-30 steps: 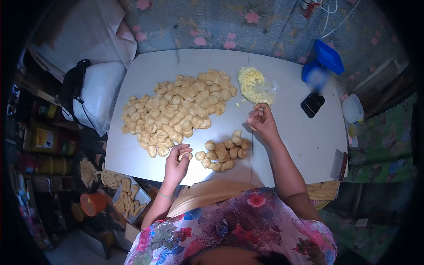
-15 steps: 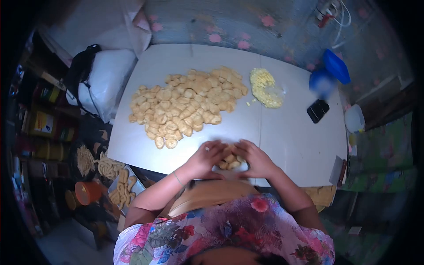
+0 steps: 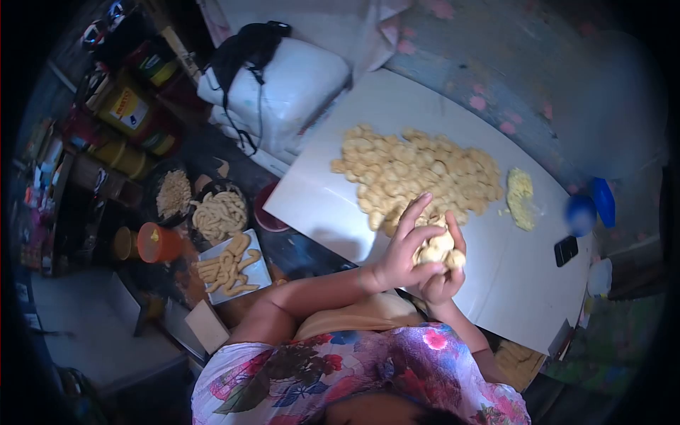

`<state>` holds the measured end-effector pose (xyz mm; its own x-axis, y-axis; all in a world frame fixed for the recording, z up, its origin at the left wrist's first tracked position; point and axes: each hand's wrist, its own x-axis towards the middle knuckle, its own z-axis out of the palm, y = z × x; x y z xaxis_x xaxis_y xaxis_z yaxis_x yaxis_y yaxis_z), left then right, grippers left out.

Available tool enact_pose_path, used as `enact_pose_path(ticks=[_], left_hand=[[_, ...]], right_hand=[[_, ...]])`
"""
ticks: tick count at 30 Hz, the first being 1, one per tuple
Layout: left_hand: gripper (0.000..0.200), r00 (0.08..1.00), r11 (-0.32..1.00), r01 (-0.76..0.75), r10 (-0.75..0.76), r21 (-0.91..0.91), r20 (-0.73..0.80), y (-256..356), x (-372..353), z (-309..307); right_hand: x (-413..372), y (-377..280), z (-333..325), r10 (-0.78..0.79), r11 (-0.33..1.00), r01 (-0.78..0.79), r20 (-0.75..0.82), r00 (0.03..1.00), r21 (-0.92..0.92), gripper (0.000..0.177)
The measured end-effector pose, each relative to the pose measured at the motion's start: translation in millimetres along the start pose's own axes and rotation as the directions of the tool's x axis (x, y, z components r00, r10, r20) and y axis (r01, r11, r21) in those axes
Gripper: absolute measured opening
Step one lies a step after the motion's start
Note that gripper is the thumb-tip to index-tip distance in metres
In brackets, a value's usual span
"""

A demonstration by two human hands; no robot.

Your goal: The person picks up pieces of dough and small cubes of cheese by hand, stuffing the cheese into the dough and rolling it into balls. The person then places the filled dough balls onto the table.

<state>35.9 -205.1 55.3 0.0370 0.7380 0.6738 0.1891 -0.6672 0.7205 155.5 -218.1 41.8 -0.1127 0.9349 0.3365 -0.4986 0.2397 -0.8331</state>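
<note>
Dough balls (image 3: 437,248): clamped between my left fingers (image 3: 415,211) and right fingers (image 3: 454,228). Dough pile (image 3: 418,170): on bench (image 3: 510,283), toward far edge.

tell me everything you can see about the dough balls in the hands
The dough balls form a bunched cluster of pale yellow, rounded lumps, soft and smooth-looking, brightly lit. The left hand and right hand cup them from either side, fingers touching them. In view they sit just below the larger heap. Fingers hide some, so their number is unclear.
</note>
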Motion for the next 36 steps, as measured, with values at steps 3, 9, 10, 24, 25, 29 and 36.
enact_pose_path(ticks=[3,9,10,24,25,29,36], left_hand=[[0.056,0.905,0.909,-0.415,0.417,-0.044,0.081,19,4,-85],[0.050,0.832,0.778,-0.555,0.519,0.293,0.199,69,-25,-255],[0.049,0.836,0.750,-0.547,0.514,0.372,0.192,79,-28,-279],[0.037,0.924,0.382,0.151,0.272,0.912,-0.267,133,-76,-408],[0.036,0.923,0.410,0.160,0.260,0.898,-0.283,122,-75,-407],[0.024,0.911,0.627,0.136,0.224,0.767,-0.346,68,-80,-396],[0.067,0.947,0.715,-0.216,0.319,0.665,-0.035,37,-54,-381]], right_hand=[[10,7,97,-0.096,0.995,0.085,0.318,0.943,0.048,0.053],[20,70,314,-0.155,0.985,0.050,0.736,0.659,0.163,0.050],[20,79,343,-0.147,0.986,0.028,0.768,0.623,0.166,0.049],[5,133,443,0.155,0.934,-0.344,0.753,0.639,0.099,0.043],[8,136,436,0.187,0.924,-0.371,0.730,0.658,0.097,0.042],[14,142,404,0.194,0.858,-0.457,0.674,0.713,0.236,0.050],[22,121,363,0.133,0.835,-0.370,0.503,0.854,0.407,0.073]])
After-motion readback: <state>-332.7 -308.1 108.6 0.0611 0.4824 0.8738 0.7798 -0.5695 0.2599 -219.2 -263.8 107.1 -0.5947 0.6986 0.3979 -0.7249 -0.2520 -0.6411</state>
